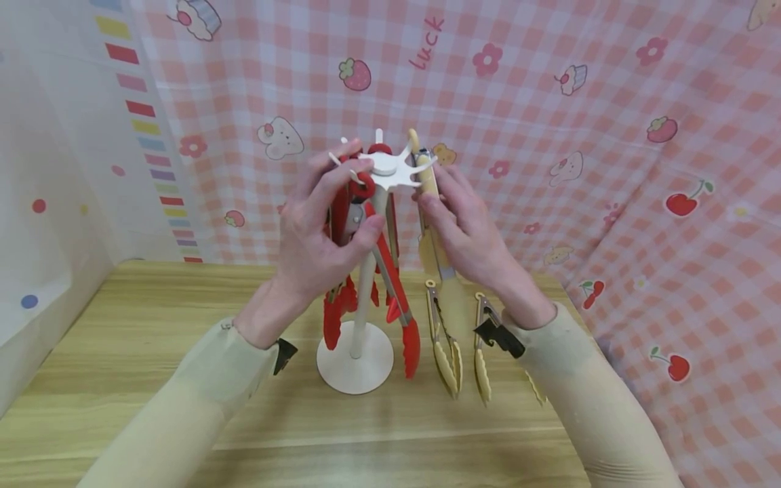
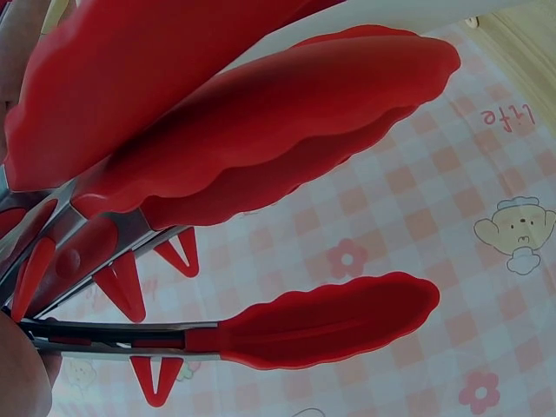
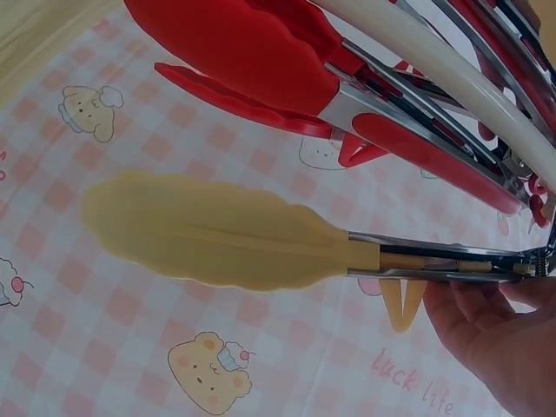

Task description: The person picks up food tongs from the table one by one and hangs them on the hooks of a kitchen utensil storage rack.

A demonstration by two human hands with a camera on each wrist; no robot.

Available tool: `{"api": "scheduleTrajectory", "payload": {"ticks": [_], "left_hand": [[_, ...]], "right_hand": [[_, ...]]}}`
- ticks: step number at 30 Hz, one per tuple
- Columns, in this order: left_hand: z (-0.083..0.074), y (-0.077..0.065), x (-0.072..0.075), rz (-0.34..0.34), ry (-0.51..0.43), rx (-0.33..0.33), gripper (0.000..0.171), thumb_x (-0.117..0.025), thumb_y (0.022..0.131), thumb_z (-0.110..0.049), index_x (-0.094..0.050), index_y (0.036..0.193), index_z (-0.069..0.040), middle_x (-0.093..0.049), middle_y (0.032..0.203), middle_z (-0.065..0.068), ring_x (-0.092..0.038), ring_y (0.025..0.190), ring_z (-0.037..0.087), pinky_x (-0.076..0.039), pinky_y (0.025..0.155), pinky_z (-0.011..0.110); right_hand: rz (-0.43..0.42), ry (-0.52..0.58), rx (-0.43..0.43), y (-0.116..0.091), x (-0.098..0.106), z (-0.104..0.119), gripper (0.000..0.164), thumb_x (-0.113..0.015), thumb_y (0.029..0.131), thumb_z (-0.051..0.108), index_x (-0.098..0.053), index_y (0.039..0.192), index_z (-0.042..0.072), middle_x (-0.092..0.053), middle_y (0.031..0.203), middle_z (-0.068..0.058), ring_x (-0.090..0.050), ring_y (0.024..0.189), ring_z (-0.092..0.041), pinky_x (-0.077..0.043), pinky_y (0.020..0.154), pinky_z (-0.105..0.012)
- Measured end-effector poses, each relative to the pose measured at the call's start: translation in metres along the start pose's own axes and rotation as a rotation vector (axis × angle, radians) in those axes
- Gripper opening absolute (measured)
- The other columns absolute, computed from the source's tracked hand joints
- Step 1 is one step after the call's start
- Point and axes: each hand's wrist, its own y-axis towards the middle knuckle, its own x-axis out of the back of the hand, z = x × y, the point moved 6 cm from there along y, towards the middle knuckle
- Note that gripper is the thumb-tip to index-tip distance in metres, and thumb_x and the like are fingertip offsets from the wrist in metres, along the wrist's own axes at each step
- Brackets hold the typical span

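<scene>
A white rotating rack [image 1: 396, 177] with hooked arms stands upright on a round base [image 1: 354, 373]. Several red tongs [image 1: 411, 349] hang from its hooks, their scalloped heads [image 2: 330, 321] pointing down. My left hand [image 1: 308, 234] wraps around the red tongs just below the hooks, thumb over one handle and a fingertip at the rack's hub. On the other side, my right hand [image 1: 466, 224] pinches pale yellow tongs [image 3: 217, 230] near their upper end. Their ring overlaps a right-hand hook in the head view, and their head hangs down beside the red ones.
More yellow tongs [image 1: 448, 366] lie on the wooden table [image 1: 256, 413] to the right of the base, partly hidden by the right forearm. A pink checked cloth [image 1: 390, 88] hangs behind the table and along its right side.
</scene>
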Motion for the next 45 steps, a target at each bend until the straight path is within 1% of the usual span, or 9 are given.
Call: {"api": "scheduleTrajectory", "payload": {"ticks": [6, 11, 13, 16, 22, 24, 33, 37, 45], "left_hand": [[0.0, -0.001, 0.0, 0.019, 0.009, 0.013, 0.051, -0.06, 0.099, -0.044, -0.062, 0.134, -0.007, -0.056, 0.149, 0.021, -0.063, 0.128, 0.03, -0.054, 0.1, 0.028], [0.001, -0.001, 0.0, 0.024, 0.016, 0.013, 0.05, -0.06, 0.098, -0.042, -0.062, 0.134, -0.007, -0.056, 0.15, 0.02, -0.062, 0.131, 0.03, -0.055, 0.101, 0.03], [0.001, -0.001, 0.0, 0.027, 0.015, 0.015, 0.05, -0.06, 0.098, -0.041, -0.062, 0.135, -0.007, -0.055, 0.15, 0.02, -0.062, 0.132, 0.029, -0.055, 0.101, 0.03], [0.001, -0.001, 0.0, 0.026, 0.015, 0.016, 0.05, -0.06, 0.099, -0.043, -0.062, 0.135, -0.008, -0.055, 0.151, 0.019, -0.062, 0.132, 0.029, -0.056, 0.102, 0.03], [0.0, -0.001, 0.0, 0.026, 0.018, 0.008, 0.058, -0.054, 0.102, -0.055, -0.062, 0.135, -0.007, -0.056, 0.15, 0.021, -0.064, 0.129, 0.029, -0.055, 0.101, 0.027], [0.0, -0.001, 0.0, 0.026, 0.016, 0.007, 0.058, -0.054, 0.102, -0.055, -0.062, 0.134, -0.007, -0.056, 0.15, 0.021, -0.064, 0.129, 0.029, -0.055, 0.101, 0.027], [0.001, -0.003, -0.001, 0.028, 0.002, 0.017, 0.05, -0.06, 0.099, -0.043, -0.062, 0.134, -0.007, -0.055, 0.15, 0.019, -0.062, 0.131, 0.029, -0.056, 0.1, 0.029], [0.001, -0.002, -0.001, 0.029, -0.001, 0.02, 0.051, -0.059, 0.099, -0.044, -0.061, 0.135, -0.007, -0.055, 0.15, 0.02, -0.063, 0.13, 0.029, -0.056, 0.098, 0.028], [0.001, -0.002, 0.0, 0.036, 0.016, 0.024, 0.054, -0.057, 0.101, -0.049, -0.062, 0.135, -0.008, -0.055, 0.151, 0.019, -0.063, 0.131, 0.028, -0.057, 0.099, 0.028]], "right_hand": [[0.012, 0.023, 0.003, 0.0, 0.0, 0.001, 0.043, -0.046, 0.112, 0.017, -0.052, 0.15, -0.002, -0.057, 0.124, -0.023, -0.052, 0.102, -0.021, -0.046, 0.082, -0.024], [0.009, 0.031, 0.031, 0.001, -0.001, 0.0, 0.059, -0.041, 0.112, 0.045, -0.057, 0.141, -0.003, -0.056, 0.116, -0.021, -0.049, 0.097, -0.018, -0.043, 0.076, -0.024], [0.009, 0.031, 0.042, 0.001, -0.002, -0.001, 0.063, -0.04, 0.111, 0.05, -0.058, 0.137, -0.004, -0.055, 0.116, -0.022, -0.048, 0.096, -0.018, -0.043, 0.076, -0.025], [0.007, 0.025, 0.05, 0.001, -0.003, -0.001, 0.059, -0.04, 0.112, 0.047, -0.059, 0.135, -0.004, -0.056, 0.116, -0.024, -0.048, 0.096, -0.019, -0.042, 0.076, -0.026], [-0.002, 0.031, 0.033, 0.0, -0.004, 0.0, 0.037, -0.045, 0.113, 0.024, -0.06, 0.131, -0.004, -0.056, 0.117, -0.021, -0.048, 0.1, -0.018, -0.042, 0.078, -0.027], [-0.001, 0.034, 0.029, 0.0, -0.004, -0.001, 0.035, -0.045, 0.112, 0.023, -0.06, 0.129, -0.004, -0.056, 0.118, -0.02, -0.048, 0.101, -0.018, -0.042, 0.077, -0.027], [0.013, 0.061, 0.02, -0.002, -0.003, -0.006, 0.071, -0.041, 0.108, 0.057, -0.055, 0.147, -0.001, -0.057, 0.121, -0.021, -0.05, 0.102, -0.017, -0.044, 0.081, -0.026], [0.021, 0.067, 0.021, -0.002, -0.005, -0.006, 0.078, -0.04, 0.106, 0.063, -0.051, 0.152, 0.0, -0.057, 0.124, -0.022, -0.053, 0.105, -0.021, -0.046, 0.083, -0.026], [0.019, 0.039, 0.049, -0.006, -0.008, -0.008, 0.054, -0.043, 0.112, 0.04, -0.058, 0.139, -0.004, -0.057, 0.118, -0.024, -0.05, 0.097, -0.019, -0.044, 0.076, -0.025]]}}
